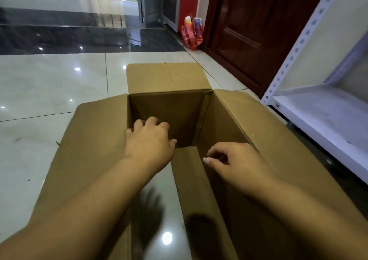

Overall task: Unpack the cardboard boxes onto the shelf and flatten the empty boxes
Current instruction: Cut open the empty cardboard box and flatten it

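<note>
Box [169,108] empty, light, stiff but bendy; both hands inside: left hand [149,140] & right hand [237,160] loosely curled, holding nothing; take it by the flaps.

Glossy pale tiled floor [49,92] with a dark polished band at its far edge carries an open brown cardboard box [235,124], flaps splayed, mid-floor, a white perforated metal shelf unit [318,108] along the right edge, and a red printed plastic bag [192,32] at the far right corner.
</note>
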Demonstrator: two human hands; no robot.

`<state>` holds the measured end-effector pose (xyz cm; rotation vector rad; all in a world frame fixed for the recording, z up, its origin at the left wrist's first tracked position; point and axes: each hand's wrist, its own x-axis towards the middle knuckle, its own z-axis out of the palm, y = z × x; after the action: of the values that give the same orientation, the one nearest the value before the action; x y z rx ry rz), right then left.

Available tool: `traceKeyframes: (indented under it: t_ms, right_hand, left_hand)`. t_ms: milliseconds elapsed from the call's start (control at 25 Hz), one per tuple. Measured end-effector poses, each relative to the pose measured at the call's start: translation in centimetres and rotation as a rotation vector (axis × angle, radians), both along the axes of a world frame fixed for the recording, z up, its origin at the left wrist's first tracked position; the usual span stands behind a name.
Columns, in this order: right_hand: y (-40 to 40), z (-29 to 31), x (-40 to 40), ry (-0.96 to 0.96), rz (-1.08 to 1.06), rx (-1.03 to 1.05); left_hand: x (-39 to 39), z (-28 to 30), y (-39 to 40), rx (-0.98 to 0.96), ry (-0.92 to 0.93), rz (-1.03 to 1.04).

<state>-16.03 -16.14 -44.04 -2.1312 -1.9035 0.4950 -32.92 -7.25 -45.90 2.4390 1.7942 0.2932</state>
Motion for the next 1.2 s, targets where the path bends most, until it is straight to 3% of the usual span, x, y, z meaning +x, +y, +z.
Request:
traceKeyframes:
  t_ms: [200, 760, 1000, 1200]
  right_hand:
    - [-3.8, 0.5, 2.9, 0.077, -0.137, -0.004]
    - [-13.1, -0.2, 8.1, 0.226, -0.336, 0.170]
    - [-17.2, -2.3, 8.6, 0.308, -0.439, 0.196]
    - [-18.1, -3.1, 9.7, 0.246, -0.435, 0.135]
  left_hand:
    - [2.6, 0.8, -3.7, -0.135, -0.287, -0.114]
    - [5.0, 1.7, -15.0, -0.411, -0.284, -0.129]
    - [5.7, 2.6, -19.9, -0.537, -0.467, -0.079]
    - [7.9, 1.1, -22.1, -0.669, -0.426, -0.126]
